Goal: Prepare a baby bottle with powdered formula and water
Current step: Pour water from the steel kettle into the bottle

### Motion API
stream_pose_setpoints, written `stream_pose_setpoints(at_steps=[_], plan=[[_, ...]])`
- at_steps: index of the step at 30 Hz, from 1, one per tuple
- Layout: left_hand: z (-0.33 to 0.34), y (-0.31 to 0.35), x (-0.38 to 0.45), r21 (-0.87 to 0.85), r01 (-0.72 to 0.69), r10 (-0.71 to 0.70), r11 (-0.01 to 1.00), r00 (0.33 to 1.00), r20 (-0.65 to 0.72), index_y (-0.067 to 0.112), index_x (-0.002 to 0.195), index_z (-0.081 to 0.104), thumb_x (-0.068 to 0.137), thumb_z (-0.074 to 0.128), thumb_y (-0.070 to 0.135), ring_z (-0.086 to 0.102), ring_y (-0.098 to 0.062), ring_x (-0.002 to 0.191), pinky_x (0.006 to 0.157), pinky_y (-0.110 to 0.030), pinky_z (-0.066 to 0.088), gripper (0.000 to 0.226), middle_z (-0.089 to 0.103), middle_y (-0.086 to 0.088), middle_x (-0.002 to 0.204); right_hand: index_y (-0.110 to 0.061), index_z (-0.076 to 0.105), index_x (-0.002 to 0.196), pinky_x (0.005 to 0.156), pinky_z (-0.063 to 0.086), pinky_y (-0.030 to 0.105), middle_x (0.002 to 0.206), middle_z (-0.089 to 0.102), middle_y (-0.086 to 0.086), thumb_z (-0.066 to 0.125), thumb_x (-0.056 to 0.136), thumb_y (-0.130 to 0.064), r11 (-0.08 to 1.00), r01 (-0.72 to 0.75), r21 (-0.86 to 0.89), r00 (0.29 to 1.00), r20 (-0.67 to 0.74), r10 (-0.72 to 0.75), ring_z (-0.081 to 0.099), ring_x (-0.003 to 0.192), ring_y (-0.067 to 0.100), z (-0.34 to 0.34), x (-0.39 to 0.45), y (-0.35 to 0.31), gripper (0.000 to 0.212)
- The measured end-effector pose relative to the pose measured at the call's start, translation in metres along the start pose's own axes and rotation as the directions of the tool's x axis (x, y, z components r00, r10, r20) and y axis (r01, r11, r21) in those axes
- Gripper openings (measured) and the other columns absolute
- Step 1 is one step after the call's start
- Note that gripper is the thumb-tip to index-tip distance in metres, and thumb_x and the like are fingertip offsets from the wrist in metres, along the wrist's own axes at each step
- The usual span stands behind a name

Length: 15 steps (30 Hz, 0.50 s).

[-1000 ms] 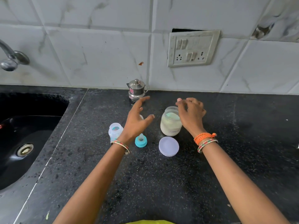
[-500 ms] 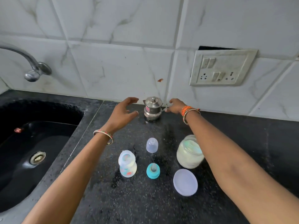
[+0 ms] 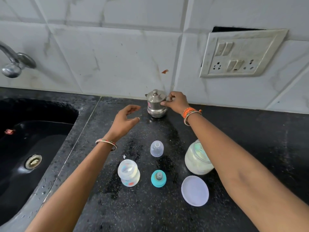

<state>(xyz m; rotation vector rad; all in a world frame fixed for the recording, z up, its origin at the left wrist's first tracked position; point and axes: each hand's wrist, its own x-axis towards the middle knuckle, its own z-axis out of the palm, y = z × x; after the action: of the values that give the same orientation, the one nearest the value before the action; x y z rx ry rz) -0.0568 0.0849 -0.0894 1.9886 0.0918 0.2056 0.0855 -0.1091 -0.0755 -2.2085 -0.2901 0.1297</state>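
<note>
A small lidded steel jug (image 3: 155,104) stands on the black counter (image 3: 250,131) against the tiled wall. My right hand (image 3: 175,102) grips its handle. My left hand (image 3: 124,121) hovers open just left of the jug, apart from it. Nearer me stands the open baby bottle (image 3: 128,174). Its teal nipple ring (image 3: 158,178) sits to the right of it, and the clear cap (image 3: 156,149) rests behind that. An open jar of white formula powder (image 3: 197,160) is partly hidden by my right forearm. The jar's lid (image 3: 195,190) lies flat in front of it.
A black sink (image 3: 33,148) with a drain lies to the left, with a steel tap (image 3: 13,62) above it. A switch and socket plate (image 3: 240,54) is on the wall at upper right. Wet patches show on the counter around the bottle parts.
My right hand left the powder jar, reached to the back and closed on the jug's handle. My left hand also moved toward the jug. The view shifted forward.
</note>
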Motion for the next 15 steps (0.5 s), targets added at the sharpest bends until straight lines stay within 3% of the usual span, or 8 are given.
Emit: stream_pose_setpoints(at_steps=[2,4,7,9,15], plan=[[-0.005,0.002,-0.006,0.008,-0.005,0.005,1.000,1.000,-0.010,0.022,0.114,0.058,0.084,0.062,0.004,0.053,-0.007,0.118,0.085,-0.005,0.041,0.035,0.061,0.005,0.123,-0.019,0.041,0.055,0.052,0.033,0.004,0.061,0.049,-0.007,0.080,0.072,-0.010,0.999,0.029,0.037,0.995,-0.092,-0.025,0.045,0.061,0.004,0.002,-0.006,-0.006,0.044],[-0.013,0.004,-0.014,0.018,-0.012,0.012,1.000,1.000,-0.024,0.023,0.112,0.058,0.084,0.062,0.003,0.053,-0.006,0.116,0.082,-0.001,0.040,0.035,0.061,0.007,0.121,-0.019,0.040,0.055,0.051,0.033,0.004,0.062,0.051,-0.004,0.079,0.073,-0.008,0.998,0.034,0.061,0.987,-0.162,-0.024,0.045,0.060,0.005,0.000,-0.012,-0.012,0.045],[-0.025,0.015,-0.028,0.002,-0.025,0.025,1.000,0.999,-0.046,0.023,0.111,0.059,0.084,0.062,0.002,0.056,-0.002,0.111,0.088,-0.008,0.041,0.034,0.062,0.010,0.115,-0.021,0.043,0.055,0.059,0.039,0.020,0.068,0.057,0.002,0.079,0.073,-0.010,0.992,0.047,0.120,0.970,-0.244,-0.016,0.049,0.064,0.012,-0.010,-0.021,-0.020,0.041],[-0.033,0.024,-0.045,-0.067,-0.046,0.043,0.997,0.998,-0.051,0.021,0.109,0.060,0.085,0.062,-0.001,0.060,-0.002,0.103,0.091,-0.015,0.045,0.033,0.065,0.008,0.110,-0.020,0.046,0.057,0.065,0.041,0.023,0.064,0.056,-0.002,0.079,0.073,-0.012,0.988,0.079,0.135,0.961,-0.275,-0.040,0.050,0.064,0.012,-0.021,-0.031,-0.031,0.037],[-0.043,0.016,-0.118,-0.271,-0.002,-0.013,0.963,0.999,-0.051,0.017,0.111,0.062,0.085,0.061,-0.004,0.064,-0.011,0.098,0.084,-0.020,0.052,0.033,0.070,0.000,0.105,-0.023,0.048,0.056,0.075,0.055,0.042,0.074,0.067,0.007,0.081,0.071,-0.018,0.975,0.205,0.090,0.949,-0.264,-0.175,0.060,0.074,0.019,-0.051,-0.077,-0.058,0.036]])
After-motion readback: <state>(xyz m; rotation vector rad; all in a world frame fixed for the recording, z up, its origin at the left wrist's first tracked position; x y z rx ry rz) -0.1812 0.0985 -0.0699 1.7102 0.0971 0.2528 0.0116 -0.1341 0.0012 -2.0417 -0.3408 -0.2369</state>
